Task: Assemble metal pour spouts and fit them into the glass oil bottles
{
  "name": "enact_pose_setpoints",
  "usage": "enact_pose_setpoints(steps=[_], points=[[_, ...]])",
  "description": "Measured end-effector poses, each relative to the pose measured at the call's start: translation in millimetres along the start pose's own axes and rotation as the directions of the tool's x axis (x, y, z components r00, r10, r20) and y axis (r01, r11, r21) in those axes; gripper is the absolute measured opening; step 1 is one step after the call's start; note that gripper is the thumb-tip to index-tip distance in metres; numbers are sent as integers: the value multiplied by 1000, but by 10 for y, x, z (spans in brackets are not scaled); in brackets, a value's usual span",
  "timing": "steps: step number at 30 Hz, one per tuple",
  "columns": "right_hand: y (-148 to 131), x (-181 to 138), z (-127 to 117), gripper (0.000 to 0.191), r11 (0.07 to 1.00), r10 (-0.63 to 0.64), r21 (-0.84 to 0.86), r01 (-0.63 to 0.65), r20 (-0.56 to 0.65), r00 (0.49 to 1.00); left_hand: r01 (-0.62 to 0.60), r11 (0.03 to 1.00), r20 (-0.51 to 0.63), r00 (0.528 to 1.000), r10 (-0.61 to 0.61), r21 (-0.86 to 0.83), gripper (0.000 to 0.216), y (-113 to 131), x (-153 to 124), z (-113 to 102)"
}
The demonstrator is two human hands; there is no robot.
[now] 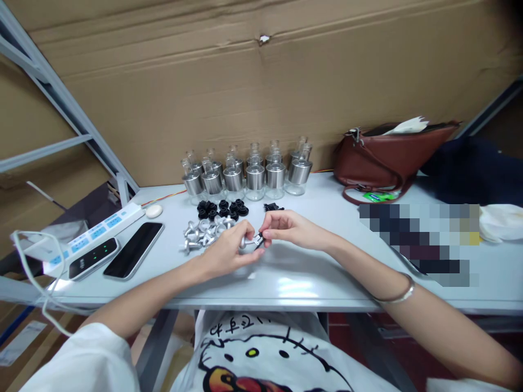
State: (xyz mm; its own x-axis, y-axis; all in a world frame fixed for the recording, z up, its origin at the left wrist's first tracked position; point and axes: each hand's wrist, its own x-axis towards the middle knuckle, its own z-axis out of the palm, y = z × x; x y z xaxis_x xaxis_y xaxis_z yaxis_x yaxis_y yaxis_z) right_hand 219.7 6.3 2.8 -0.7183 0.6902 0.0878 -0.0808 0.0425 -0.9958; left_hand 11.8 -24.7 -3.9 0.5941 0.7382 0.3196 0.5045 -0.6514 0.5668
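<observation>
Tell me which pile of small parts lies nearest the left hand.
The silver pile, just beside the left hand; the black pile lies farther back, by the bottles.

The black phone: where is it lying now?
Head view, left on the table: the black phone lies between a dark device and the silver fittings.

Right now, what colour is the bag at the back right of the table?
The bag is reddish brown; head view.
</observation>
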Motion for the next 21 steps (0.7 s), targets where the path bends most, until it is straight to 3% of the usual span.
enact_pose_setpoints(steps=[10,21], points=[[-13,8,-15,21,999,31,-9,-32,-83,996,20,999,-24,1000,-20,33,22,-1,0,-2],[-25,21,52,22,999,-16,-32,14,-72,997,-38,998,-49,998,40,48,21,29,26,-38]])
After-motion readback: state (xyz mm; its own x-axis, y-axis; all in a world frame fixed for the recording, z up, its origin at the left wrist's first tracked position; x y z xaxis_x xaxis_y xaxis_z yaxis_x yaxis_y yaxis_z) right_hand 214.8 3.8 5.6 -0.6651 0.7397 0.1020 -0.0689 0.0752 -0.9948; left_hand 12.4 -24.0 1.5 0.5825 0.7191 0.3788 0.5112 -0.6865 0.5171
